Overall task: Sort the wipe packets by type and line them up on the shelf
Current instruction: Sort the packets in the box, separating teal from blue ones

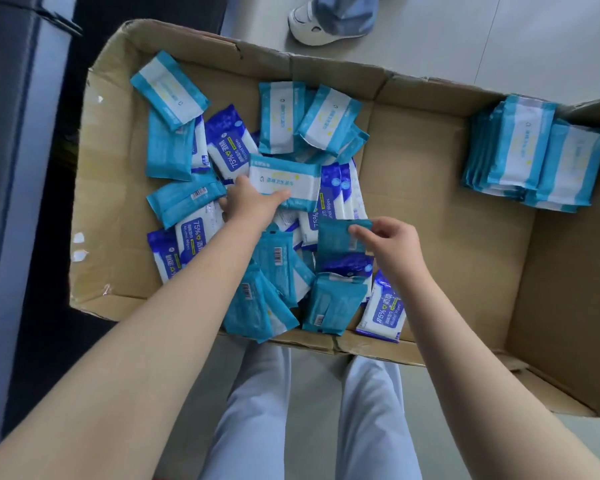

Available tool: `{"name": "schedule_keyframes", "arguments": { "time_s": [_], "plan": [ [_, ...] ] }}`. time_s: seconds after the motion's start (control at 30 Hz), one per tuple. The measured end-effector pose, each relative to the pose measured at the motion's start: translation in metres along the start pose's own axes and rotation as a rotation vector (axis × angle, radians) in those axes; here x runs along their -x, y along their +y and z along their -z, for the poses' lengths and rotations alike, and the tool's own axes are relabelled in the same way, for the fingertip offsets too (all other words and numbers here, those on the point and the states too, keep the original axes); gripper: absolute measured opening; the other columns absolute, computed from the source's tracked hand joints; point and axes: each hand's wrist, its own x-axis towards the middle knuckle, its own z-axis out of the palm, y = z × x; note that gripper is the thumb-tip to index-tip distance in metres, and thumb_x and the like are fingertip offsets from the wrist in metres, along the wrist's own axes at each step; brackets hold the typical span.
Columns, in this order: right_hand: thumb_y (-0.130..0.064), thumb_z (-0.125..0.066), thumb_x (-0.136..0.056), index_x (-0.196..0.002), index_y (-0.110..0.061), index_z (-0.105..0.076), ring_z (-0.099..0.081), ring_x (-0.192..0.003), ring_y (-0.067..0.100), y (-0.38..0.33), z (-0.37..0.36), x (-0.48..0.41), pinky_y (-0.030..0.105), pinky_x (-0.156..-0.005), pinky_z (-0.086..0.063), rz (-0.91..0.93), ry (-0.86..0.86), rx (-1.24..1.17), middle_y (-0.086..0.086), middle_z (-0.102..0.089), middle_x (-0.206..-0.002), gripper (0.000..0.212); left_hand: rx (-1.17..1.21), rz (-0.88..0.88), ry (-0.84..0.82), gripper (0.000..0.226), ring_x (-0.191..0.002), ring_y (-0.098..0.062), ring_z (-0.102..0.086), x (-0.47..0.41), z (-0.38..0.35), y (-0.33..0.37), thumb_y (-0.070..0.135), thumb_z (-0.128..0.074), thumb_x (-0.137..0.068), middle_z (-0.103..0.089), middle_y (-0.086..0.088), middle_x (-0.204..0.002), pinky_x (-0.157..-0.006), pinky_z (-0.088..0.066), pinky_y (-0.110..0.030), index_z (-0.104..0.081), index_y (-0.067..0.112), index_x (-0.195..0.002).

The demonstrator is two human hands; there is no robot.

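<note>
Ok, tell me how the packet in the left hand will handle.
The teal packet looks like a soft film pouch, so it probably bends slightly. The left hand holds it by one edge, so it seems light. Its glossy wrap may slip.

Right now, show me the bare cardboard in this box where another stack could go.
Bare box floor lies between the loose pile and the sorted stack, widening toward the near right wall. A narrow strip borders the left wall. The pile itself is crowded.
</note>
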Motion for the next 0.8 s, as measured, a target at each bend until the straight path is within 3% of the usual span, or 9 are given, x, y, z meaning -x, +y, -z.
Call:
{"name": "schedule_keyframes", "arguments": {
  "time_s": [0.1,0.2,0.3,0.37,0.43,0.5,0.6,0.67,0.8],
  "plan": [
    [-0.014,-0.073,-0.088,-0.089,-0.009,-0.073,-0.05,-0.048,-0.004,-0.023,0.01,0.003,0.01,-0.052,-0.04,0.099,0.046,-0.156,-0.012,-0.063,-0.059,0.006,0.259,-0.066,-0.012,0.029,-0.104,-0.02,-0.061,0.011,0.004,-0.001,0.029,-0.069,-0.089,-0.062,-0.002,-0.118,-0.087,-0.054,-0.036,-0.054,0.017,-0.112],
    [-0.012,-0.068,-0.092,-0.093,-0.008,-0.071,-0.053,-0.05,-0.002,-0.041,0.026,0.004,0.012,-0.047,-0.039,0.166,0.106,-0.255,-0.008,-0.068,-0.065,0.005,0.488,-0.03,-0.06,0.02,-0.087,-0.01,-0.062,0.03,0.01,0.001,0.025,-0.06,-0.097,-0.062,0.0,-0.117,-0.066,-0.055,-0.024,-0.053,0.017,-0.114],
    [-0.016,-0.065,-0.095,-0.095,-0.015,-0.068,-0.07,-0.065,0.01,-0.045,0.051,0.005,0.02,-0.05,-0.048,0.176,0.13,-0.302,0.003,-0.073,-0.082,0.004,0.63,-0.01,-0.09,0.025,-0.086,-0.014,-0.067,0.049,0.009,0.006,0.021,-0.062,-0.096,-0.065,-0.002,-0.119,-0.06,-0.054,-0.022,-0.052,0.016,-0.118],
    [-0.018,-0.064,-0.095,-0.095,-0.013,-0.066,-0.074,-0.077,0.017,-0.041,0.071,0.009,0.024,-0.062,-0.057,0.156,0.137,-0.411,0.007,-0.073,-0.089,0.005,0.708,-0.021,-0.127,0.037,-0.085,-0.015,-0.07,0.064,0.002,0.013,0.016,-0.063,-0.095,-0.066,0.0,-0.117,-0.061,-0.053,-0.024,-0.045,0.02,-0.127],
    [-0.033,-0.069,-0.09,-0.091,-0.009,-0.067,-0.073,-0.088,0.02,-0.031,0.093,0.012,0.03,-0.078,-0.059,0.132,0.165,-0.494,0.009,-0.073,-0.094,0.024,0.702,-0.055,-0.156,0.047,-0.09,-0.014,-0.068,0.079,-0.011,0.022,0.014,-0.062,-0.094,-0.063,0.004,-0.119,-0.062,-0.052,-0.025,-0.04,0.026,-0.134],
    [-0.048,-0.071,-0.082,-0.084,-0.009,-0.071,-0.07,-0.085,0.015,-0.016,0.116,0.015,0.028,-0.079,-0.056,0.104,0.219,-0.481,0.005,-0.074,-0.09,0.039,0.672,-0.084,-0.189,0.054,-0.1,-0.015,-0.064,0.093,-0.03,0.033,0.013,-0.061,-0.093,-0.06,0.006,-0.123,-0.061,-0.049,-0.024,-0.036,0.032,-0.136],
    [-0.025,-0.077,-0.085,-0.074,-0.014,-0.063,-0.057,-0.066,0.005,0.014,0.152,0.018,0.022,-0.07,-0.045,0.063,0.309,-0.407,-0.002,-0.063,-0.072,0.021,0.725,-0.069,-0.32,0.07,-0.1,-0.018,-0.064,0.115,-0.067,0.049,0.004,-0.062,-0.091,-0.055,0.003,-0.128,-0.056,-0.049,-0.022,-0.028,0.037,-0.142],
    [-0.007,-0.077,-0.082,-0.072,-0.018,-0.052,-0.053,-0.064,0.003,0.035,0.174,0.019,0.018,-0.066,-0.044,0.037,0.38,-0.358,-0.004,-0.055,-0.072,0.029,0.708,-0.036,-0.405,0.073,-0.096,-0.021,-0.066,0.129,-0.094,0.057,-0.001,-0.062,-0.089,-0.053,-0.002,-0.129,-0.056,-0.051,-0.023,-0.028,0.036,-0.142],
    [-0.002,-0.075,-0.082,-0.075,-0.019,-0.051,-0.051,-0.069,0.004,0.072,0.204,0.017,0.01,-0.06,-0.044,0.008,0.43,-0.247,-0.003,-0.053,-0.08,0.03,0.706,0.087,-0.487,0.051,-0.08,-0.025,-0.071,0.145,-0.146,0.067,-0.006,-0.058,-0.09,-0.058,-0.014,-0.124,-0.061,-0.059,-0.031,-0.035,0.019,-0.129]
  ]
}}
